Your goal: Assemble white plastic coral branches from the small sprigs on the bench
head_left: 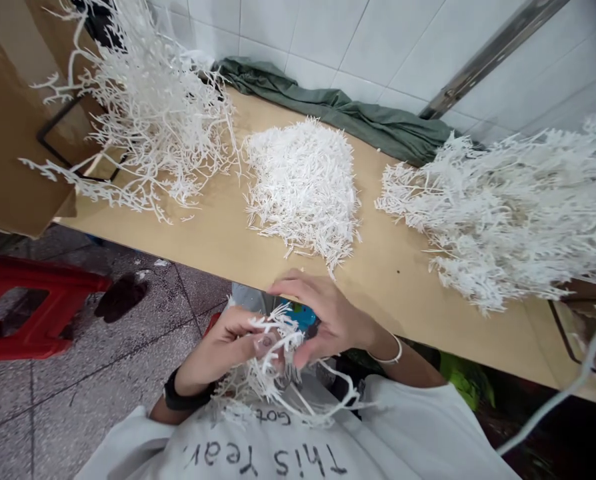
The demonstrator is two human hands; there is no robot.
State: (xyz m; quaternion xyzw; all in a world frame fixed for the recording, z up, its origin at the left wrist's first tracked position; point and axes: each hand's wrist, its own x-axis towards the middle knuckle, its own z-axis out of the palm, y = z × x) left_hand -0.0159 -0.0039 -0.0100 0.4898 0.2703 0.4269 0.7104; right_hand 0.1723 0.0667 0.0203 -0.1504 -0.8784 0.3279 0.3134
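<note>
My left hand [235,343] is closed on a white branching sprig [273,363], thumb pressed over its stem. Long curly ends of the sprig trail down in front of my shirt. Close by on the other side, my right hand [331,317] curves around the sprig's tips with thumb and fingers apart. Its fingertips are near the table edge, and I see nothing gripped in it. Beyond my hands, a pile of short white snipped-looking bits [305,187] lies on the tan table [208,230].
A tall tangle of white branches [163,127] stands at the table's left, beside a cardboard box [18,133]. Another heap of white branches [518,213] covers the right end. Dark green cloth [338,110] runs along the tiled wall. A red stool [33,303] stands on the floor at left.
</note>
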